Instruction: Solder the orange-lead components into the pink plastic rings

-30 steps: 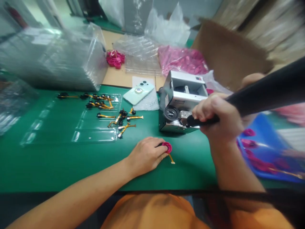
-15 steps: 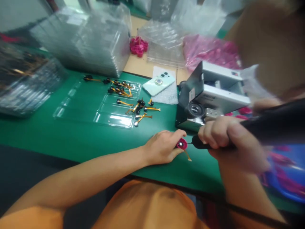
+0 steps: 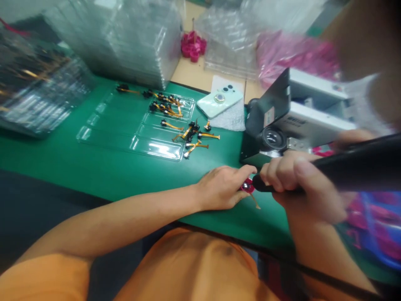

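Observation:
Between its thumb and fingers, my left hand (image 3: 221, 187) holds a small round pink plastic part (image 3: 247, 186) just above the green table. A dark component with a bright spot sits inside the pink ring, and a thin orange flex cable (image 3: 256, 201) hangs from it. My right hand (image 3: 308, 188) is wrapped round a thick black electric screwdriver (image 3: 360, 161). Its tip end meets the pink part; the thin bit is hidden there. Further left, several camera modules with flex cables (image 3: 169, 106) lie on and beside a clear plastic tray (image 3: 108, 138).
A black and white machine (image 3: 272, 133) stands right behind my hands. Beyond are a pale green phone (image 3: 219, 100) on bubble wrap, stacked clear trays (image 3: 125, 46), a pink flower-shaped cluster (image 3: 193, 46) and a bag of pink parts (image 3: 294, 58). A blue container (image 3: 384, 251) sits at right.
The screwdriver has come up to the pink part, and its bit no longer shows between them. My view has shifted slightly, so the table's things sit higher and further right.

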The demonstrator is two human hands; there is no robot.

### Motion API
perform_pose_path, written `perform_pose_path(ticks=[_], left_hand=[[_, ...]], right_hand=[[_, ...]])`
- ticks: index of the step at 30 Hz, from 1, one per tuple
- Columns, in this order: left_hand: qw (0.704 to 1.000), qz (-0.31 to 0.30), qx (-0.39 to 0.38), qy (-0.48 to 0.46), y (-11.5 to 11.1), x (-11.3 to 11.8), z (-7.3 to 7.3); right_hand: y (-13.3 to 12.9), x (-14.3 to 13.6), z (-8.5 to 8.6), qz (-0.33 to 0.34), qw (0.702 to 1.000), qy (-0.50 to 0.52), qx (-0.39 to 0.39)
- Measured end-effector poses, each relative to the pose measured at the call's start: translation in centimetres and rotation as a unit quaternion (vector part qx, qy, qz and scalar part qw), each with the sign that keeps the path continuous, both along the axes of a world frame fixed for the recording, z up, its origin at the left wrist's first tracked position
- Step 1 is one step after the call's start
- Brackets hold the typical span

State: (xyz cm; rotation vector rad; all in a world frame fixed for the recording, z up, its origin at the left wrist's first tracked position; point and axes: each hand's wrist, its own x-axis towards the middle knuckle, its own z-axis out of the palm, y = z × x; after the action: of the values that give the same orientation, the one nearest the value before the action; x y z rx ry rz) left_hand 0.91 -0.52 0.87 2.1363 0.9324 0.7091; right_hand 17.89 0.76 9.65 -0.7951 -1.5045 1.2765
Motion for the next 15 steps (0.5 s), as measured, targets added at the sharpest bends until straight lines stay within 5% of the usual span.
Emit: perform_pose_path(ticks=[9,15], left_hand=[[0.991,0.024,0.096,-0.091,0.2,-0.1,-0.7],[0.993,0.033,0.076,-0.081,0.2,0.0,-0.4]], right_hand=[[-1.0,-0.2,1.8,-0.008,0.997,0.06,0.041],[-1.6,-0.2,2.3,-0.018,0.998,0.052,0.035]])
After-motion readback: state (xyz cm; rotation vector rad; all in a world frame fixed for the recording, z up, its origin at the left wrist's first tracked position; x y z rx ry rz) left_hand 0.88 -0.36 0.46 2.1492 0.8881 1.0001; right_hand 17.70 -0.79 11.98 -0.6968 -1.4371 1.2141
